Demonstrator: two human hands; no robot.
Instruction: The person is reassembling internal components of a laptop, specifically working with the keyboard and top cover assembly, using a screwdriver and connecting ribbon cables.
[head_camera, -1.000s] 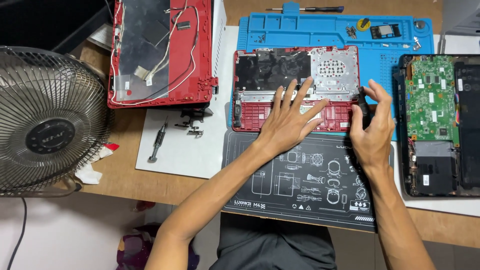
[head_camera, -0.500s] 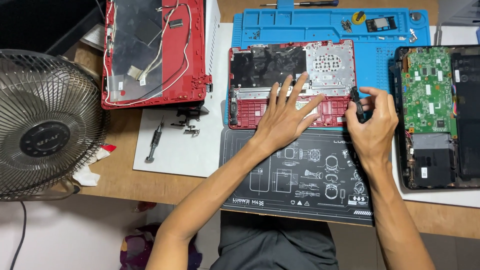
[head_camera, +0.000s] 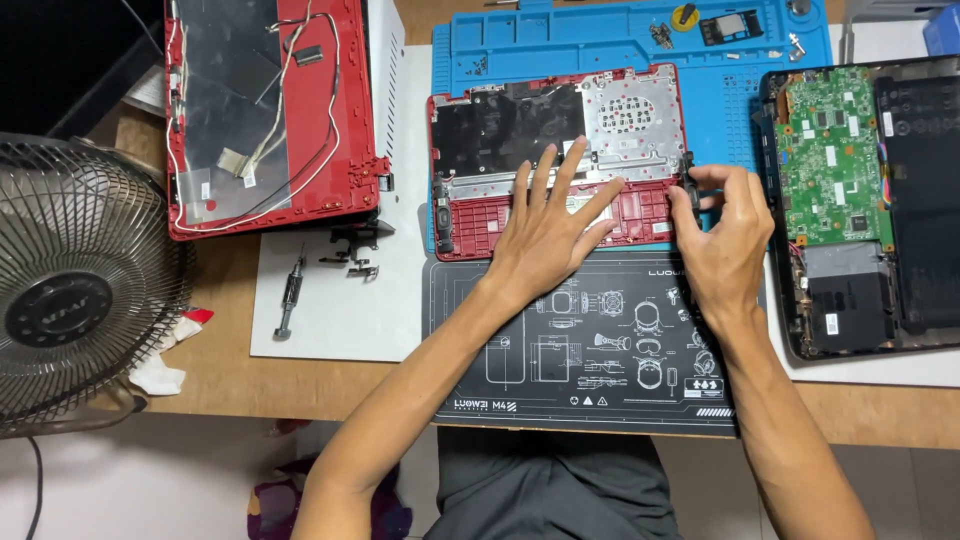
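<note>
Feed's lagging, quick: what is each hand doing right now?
Left hand: open, fingers spread, flat on the red laptop shell.
Right hand: fingertips pinched on a small black part at the shell's right edge.

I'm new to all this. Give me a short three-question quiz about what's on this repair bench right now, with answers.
1. True or false: the left hand lies flat, fingers spread, on the red laptop shell.
2. What does the right hand pinch at the shell's right edge?
A. a small dark part
B. the screwdriver
C. the green circuit board
3. Fill in: the fan stands at the ___ end of the table.

Key:
1. True.
2. A; what kind of part it is cannot be told.
3. Left.
</note>
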